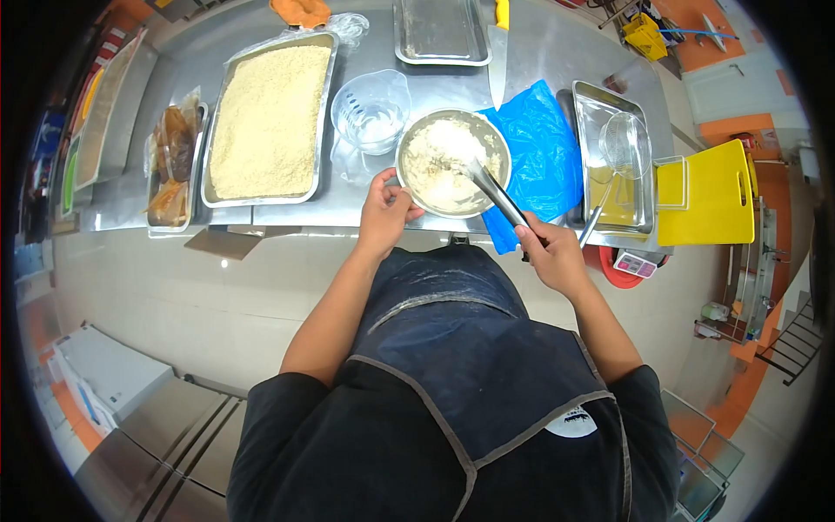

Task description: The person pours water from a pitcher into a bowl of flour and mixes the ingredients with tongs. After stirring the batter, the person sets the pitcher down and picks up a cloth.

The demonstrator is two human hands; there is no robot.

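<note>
On my feed's left, one narrow tray (pixel 199 165) holds brown items (pixel 174 143) under wrap, too obscured for me to identify. Next come one tray of pale crumbs (pixel 270 122) and one clear jug (pixel 371 113). My left hand (pixel 383 211) pinches the rim of one metal bowl (pixel 403 170), at the table's (pixel 357 198) near edge, holding floury mixture (pixel 433 157). My right hand (pixel 554 254) wraps one pair of tongs (pixel 497 193), tips buried. Beside the bowl spreads one blue plastic bag (pixel 541 157); farther right, one strainer (pixel 620 141) lies over one metal tray (pixel 645 196).
</note>
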